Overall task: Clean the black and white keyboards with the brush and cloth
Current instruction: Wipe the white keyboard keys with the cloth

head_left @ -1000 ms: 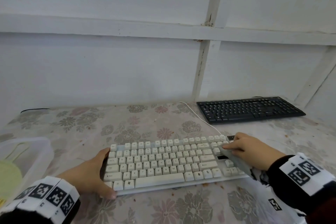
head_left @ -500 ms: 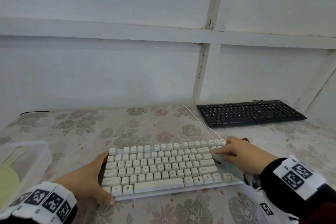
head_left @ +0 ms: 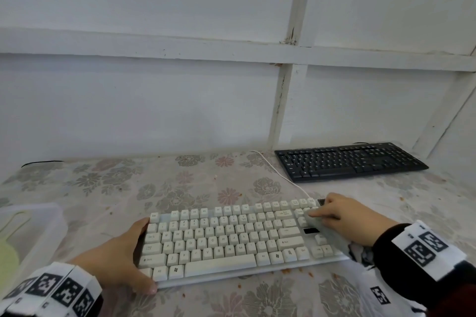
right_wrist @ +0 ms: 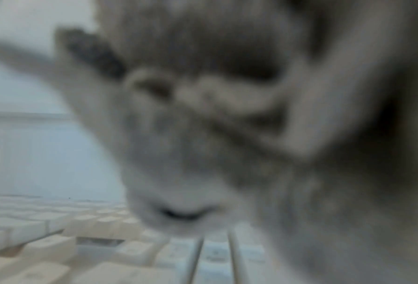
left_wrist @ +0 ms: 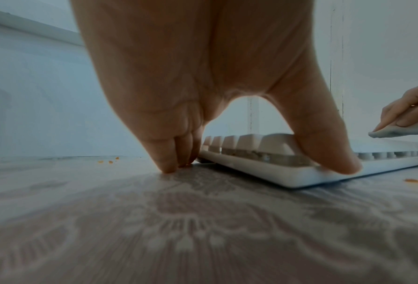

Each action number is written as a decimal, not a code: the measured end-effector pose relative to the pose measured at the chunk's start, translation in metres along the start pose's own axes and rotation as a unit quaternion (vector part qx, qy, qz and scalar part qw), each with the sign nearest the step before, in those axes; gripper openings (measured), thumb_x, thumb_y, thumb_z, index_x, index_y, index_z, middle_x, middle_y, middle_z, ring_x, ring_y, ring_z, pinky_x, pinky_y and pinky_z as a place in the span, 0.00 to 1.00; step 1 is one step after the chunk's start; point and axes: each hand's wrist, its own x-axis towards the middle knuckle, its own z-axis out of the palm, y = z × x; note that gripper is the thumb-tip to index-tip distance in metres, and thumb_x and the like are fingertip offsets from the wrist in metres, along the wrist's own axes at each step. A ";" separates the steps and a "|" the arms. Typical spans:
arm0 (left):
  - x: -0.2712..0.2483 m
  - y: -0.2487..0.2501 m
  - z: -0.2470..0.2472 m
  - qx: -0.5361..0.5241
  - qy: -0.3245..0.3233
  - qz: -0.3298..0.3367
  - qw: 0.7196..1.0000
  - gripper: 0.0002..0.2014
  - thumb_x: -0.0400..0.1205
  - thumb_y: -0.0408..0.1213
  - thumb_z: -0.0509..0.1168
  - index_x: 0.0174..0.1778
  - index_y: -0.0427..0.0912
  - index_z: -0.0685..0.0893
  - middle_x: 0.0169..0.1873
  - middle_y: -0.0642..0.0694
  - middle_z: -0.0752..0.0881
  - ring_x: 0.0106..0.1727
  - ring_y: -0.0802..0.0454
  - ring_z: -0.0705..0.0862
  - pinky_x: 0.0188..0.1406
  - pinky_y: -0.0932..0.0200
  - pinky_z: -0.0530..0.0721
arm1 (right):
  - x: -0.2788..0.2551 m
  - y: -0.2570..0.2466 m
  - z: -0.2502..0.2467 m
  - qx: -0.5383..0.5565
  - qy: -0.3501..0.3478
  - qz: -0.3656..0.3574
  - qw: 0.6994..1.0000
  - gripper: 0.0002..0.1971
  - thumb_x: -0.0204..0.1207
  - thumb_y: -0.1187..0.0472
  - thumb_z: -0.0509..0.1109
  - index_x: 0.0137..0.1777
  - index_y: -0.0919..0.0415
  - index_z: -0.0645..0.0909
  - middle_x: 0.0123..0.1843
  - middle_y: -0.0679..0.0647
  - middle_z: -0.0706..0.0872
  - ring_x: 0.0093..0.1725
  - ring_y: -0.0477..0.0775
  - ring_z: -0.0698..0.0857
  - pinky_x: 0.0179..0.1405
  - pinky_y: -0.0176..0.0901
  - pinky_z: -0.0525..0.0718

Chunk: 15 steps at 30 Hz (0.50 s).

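The white keyboard [head_left: 226,237] lies in front of me on the floral tablecloth. My left hand [head_left: 134,257] braces its left end, with the thumb [left_wrist: 336,163] on the front rim and straight fingers [left_wrist: 169,165] touching the table beside it. My right hand [head_left: 342,216] holds a grey-white cloth [head_left: 332,234] pressed onto the keys at the right end, near the far row. That cloth [left_wrist: 397,132] shows folded under the fingers in the left wrist view and fills the blurred right wrist view. The black keyboard [head_left: 347,162] sits at the back right. No brush is in view.
A clear plastic box [head_left: 38,226] stands at the left edge with something yellow-green [head_left: 7,260] inside. The white cable [head_left: 278,172] runs from the keyboard toward the wall. Orange crumbs [head_left: 296,270] lie along the keyboard's front edge. A white panelled wall closes the back.
My right hand has slid the cloth a little left and toward the far row of keys. The left hand has stayed on the keyboard's left end.
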 end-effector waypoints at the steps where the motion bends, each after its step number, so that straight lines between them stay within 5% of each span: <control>1: 0.000 0.000 0.000 0.000 0.000 -0.001 1.000 0.69 0.51 0.52 0.84 0.80 0.56 0.43 0.65 0.65 0.74 0.63 0.64 0.77 0.67 0.61 0.76 | -0.002 0.007 -0.003 -0.009 0.004 0.017 1.000 0.16 0.84 0.52 0.60 0.68 0.44 0.80 0.43 0.41 0.69 0.43 0.41 0.73 0.41 0.27 0.69; 6: 0.001 -0.001 -0.001 0.000 -0.002 -0.001 1.000 0.71 0.49 0.55 0.84 0.81 0.56 0.43 0.67 0.63 0.72 0.66 0.62 0.75 0.70 0.59 0.74 | -0.015 0.043 -0.019 -0.025 0.029 0.089 0.995 0.15 0.83 0.55 0.61 0.67 0.45 0.80 0.45 0.47 0.73 0.44 0.44 0.76 0.38 0.28 0.69; 9: 0.000 0.000 -0.001 -0.006 -0.004 0.006 1.000 0.73 0.43 0.58 0.84 0.79 0.57 0.45 0.66 0.64 0.73 0.65 0.63 0.76 0.68 0.61 0.75 | -0.015 0.043 -0.017 -0.001 0.035 0.071 0.997 0.15 0.82 0.55 0.62 0.67 0.44 0.80 0.47 0.48 0.74 0.47 0.46 0.78 0.41 0.29 0.70; 15: 0.000 0.002 0.000 -0.018 0.000 0.006 1.000 0.68 0.49 0.52 0.84 0.79 0.56 0.46 0.63 0.67 0.73 0.63 0.66 0.76 0.61 0.68 0.75 | -0.015 0.041 -0.009 -0.023 0.018 0.058 0.998 0.15 0.83 0.52 0.60 0.67 0.44 0.80 0.44 0.46 0.71 0.46 0.47 0.77 0.44 0.32 0.71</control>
